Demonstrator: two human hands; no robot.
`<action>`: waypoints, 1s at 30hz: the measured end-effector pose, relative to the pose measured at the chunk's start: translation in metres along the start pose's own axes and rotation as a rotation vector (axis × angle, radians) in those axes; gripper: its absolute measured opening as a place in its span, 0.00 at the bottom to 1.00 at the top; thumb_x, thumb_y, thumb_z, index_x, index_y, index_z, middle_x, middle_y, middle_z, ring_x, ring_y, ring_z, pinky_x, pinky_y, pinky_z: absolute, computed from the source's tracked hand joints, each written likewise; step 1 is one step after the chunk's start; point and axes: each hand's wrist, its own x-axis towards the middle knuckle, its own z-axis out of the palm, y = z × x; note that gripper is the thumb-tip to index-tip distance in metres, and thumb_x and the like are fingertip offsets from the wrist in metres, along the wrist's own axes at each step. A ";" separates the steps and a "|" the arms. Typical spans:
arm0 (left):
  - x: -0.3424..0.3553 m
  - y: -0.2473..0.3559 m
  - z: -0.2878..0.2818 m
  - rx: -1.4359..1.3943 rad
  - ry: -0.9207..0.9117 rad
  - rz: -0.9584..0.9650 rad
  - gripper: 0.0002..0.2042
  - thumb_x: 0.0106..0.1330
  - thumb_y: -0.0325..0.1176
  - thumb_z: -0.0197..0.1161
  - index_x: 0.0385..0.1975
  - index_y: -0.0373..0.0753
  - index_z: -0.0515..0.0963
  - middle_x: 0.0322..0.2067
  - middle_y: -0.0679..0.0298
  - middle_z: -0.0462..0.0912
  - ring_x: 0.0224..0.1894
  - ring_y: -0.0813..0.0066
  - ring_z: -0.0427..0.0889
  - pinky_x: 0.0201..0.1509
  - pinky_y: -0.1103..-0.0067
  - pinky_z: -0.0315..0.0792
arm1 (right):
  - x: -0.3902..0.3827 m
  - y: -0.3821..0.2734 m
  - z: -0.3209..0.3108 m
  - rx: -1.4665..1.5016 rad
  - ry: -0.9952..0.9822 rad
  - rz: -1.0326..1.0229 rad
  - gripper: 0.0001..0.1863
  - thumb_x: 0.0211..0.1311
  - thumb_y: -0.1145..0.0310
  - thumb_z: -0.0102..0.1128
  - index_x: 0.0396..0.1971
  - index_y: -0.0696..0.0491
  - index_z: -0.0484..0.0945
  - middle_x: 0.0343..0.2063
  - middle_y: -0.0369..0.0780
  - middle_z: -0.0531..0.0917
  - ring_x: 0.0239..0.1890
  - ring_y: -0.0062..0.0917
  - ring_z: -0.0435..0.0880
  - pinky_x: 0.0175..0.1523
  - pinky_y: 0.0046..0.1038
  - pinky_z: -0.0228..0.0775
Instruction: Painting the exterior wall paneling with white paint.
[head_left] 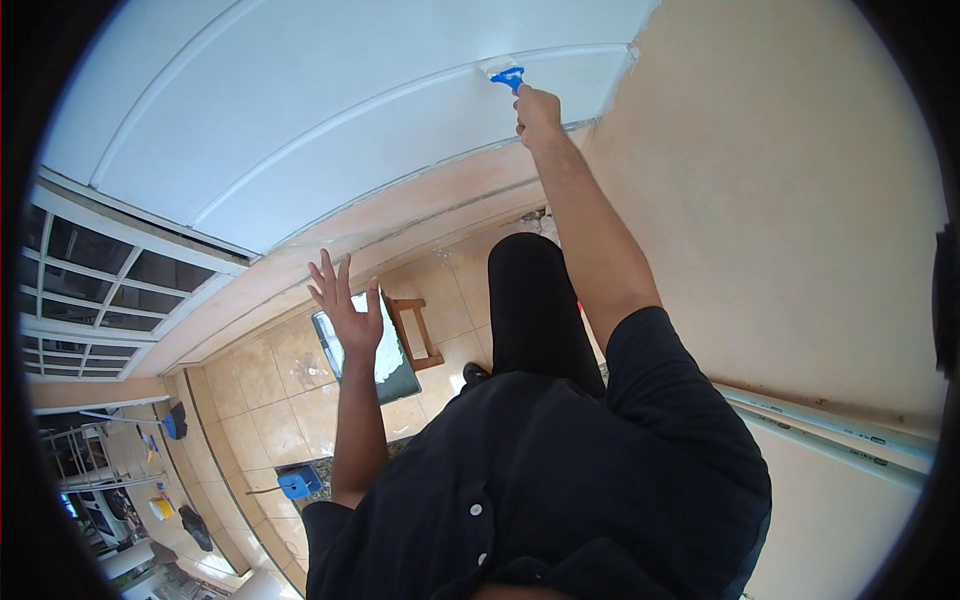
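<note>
My right hand [537, 110] is stretched up and closed around a blue-handled scraper [508, 76], whose blade end touches a white panelled door [330, 110] near its right edge. My left hand [345, 305] hangs free in the air lower down, palm out, fingers spread, holding nothing. I wear a black shirt and black trousers.
A beige wall [780, 200] runs beside the door on the right. Below on the tan tiled floor [275, 390] stand a dark paint tray [392, 360], a small wooden stool [417, 333] and a blue bucket [298, 485]. A white barred window [100, 290] is at left.
</note>
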 end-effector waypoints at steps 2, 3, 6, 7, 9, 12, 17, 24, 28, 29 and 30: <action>-0.002 -0.006 -0.005 -0.018 0.012 -0.013 0.26 0.72 0.40 0.63 0.69 0.46 0.70 0.78 0.52 0.56 0.81 0.39 0.43 0.78 0.40 0.34 | -0.031 -0.067 0.024 0.052 -0.082 -0.171 0.13 0.69 0.63 0.58 0.41 0.57 0.83 0.25 0.37 0.77 0.16 0.17 0.63 0.22 0.29 0.56; -0.001 -0.006 -0.005 -0.017 0.007 -0.010 0.26 0.72 0.40 0.63 0.69 0.46 0.70 0.78 0.52 0.56 0.81 0.39 0.43 0.78 0.40 0.34 | -0.042 -0.100 0.029 0.083 -0.122 -0.269 0.13 0.70 0.63 0.57 0.42 0.57 0.84 0.25 0.37 0.77 0.17 0.17 0.64 0.22 0.28 0.57; 0.008 0.000 0.005 -0.036 0.005 0.009 0.26 0.71 0.39 0.63 0.69 0.46 0.71 0.78 0.52 0.56 0.81 0.39 0.43 0.78 0.41 0.34 | -0.016 -0.146 0.031 0.166 -0.107 -0.540 0.14 0.73 0.62 0.53 0.30 0.54 0.80 0.19 0.31 0.71 0.14 0.16 0.62 0.18 0.26 0.52; 0.009 0.002 0.009 -0.031 -0.007 0.025 0.26 0.71 0.37 0.63 0.69 0.46 0.70 0.78 0.51 0.55 0.81 0.39 0.43 0.78 0.41 0.35 | 0.002 -0.143 0.025 0.137 -0.111 -0.594 0.14 0.73 0.61 0.53 0.32 0.54 0.81 0.20 0.31 0.71 0.15 0.16 0.62 0.18 0.25 0.51; 0.001 -0.002 0.009 -0.020 -0.021 0.030 0.26 0.71 0.35 0.63 0.69 0.46 0.70 0.78 0.51 0.55 0.81 0.39 0.43 0.78 0.41 0.36 | 0.000 -0.113 0.022 0.106 -0.105 -0.518 0.13 0.72 0.62 0.54 0.38 0.55 0.84 0.23 0.34 0.74 0.16 0.16 0.63 0.21 0.26 0.54; -0.005 -0.008 0.009 -0.016 -0.036 0.017 0.26 0.70 0.35 0.64 0.68 0.47 0.71 0.78 0.51 0.55 0.81 0.39 0.44 0.78 0.41 0.36 | -0.008 -0.031 0.014 0.062 0.025 -0.222 0.13 0.68 0.65 0.58 0.32 0.60 0.83 0.16 0.34 0.70 0.14 0.22 0.63 0.18 0.32 0.52; -0.006 -0.008 0.007 0.002 -0.050 0.039 0.24 0.69 0.34 0.65 0.65 0.46 0.74 0.77 0.50 0.58 0.80 0.37 0.46 0.78 0.40 0.39 | 0.017 -0.003 -0.019 -0.027 0.057 0.066 0.13 0.68 0.61 0.59 0.39 0.53 0.86 0.23 0.35 0.75 0.18 0.20 0.63 0.25 0.30 0.56; -0.016 -0.014 0.008 0.017 -0.017 0.016 0.22 0.69 0.34 0.65 0.63 0.47 0.76 0.77 0.49 0.58 0.80 0.37 0.47 0.78 0.40 0.40 | -0.016 -0.138 0.019 0.173 -0.167 -0.380 0.14 0.69 0.62 0.60 0.41 0.57 0.85 0.26 0.36 0.78 0.18 0.17 0.65 0.25 0.24 0.59; -0.024 -0.015 0.011 -0.022 -0.036 -0.002 0.18 0.72 0.37 0.63 0.60 0.45 0.79 0.77 0.50 0.58 0.80 0.37 0.46 0.77 0.40 0.39 | -0.039 -0.117 0.042 0.239 -0.201 -0.475 0.17 0.73 0.60 0.58 0.48 0.58 0.83 0.27 0.35 0.76 0.18 0.14 0.60 0.26 0.22 0.55; -0.023 -0.014 0.013 -0.031 -0.054 0.007 0.18 0.72 0.37 0.63 0.60 0.45 0.79 0.77 0.50 0.58 0.80 0.37 0.46 0.77 0.40 0.40 | -0.033 -0.096 0.048 0.201 -0.185 -0.422 0.16 0.74 0.59 0.57 0.48 0.56 0.84 0.27 0.34 0.75 0.17 0.13 0.59 0.24 0.22 0.54; -0.021 -0.012 0.014 -0.038 -0.057 0.003 0.17 0.72 0.37 0.63 0.59 0.45 0.80 0.77 0.49 0.58 0.80 0.37 0.46 0.77 0.41 0.40 | -0.029 -0.069 0.052 0.171 -0.183 -0.403 0.16 0.75 0.58 0.57 0.46 0.54 0.85 0.24 0.33 0.74 0.16 0.13 0.59 0.22 0.23 0.54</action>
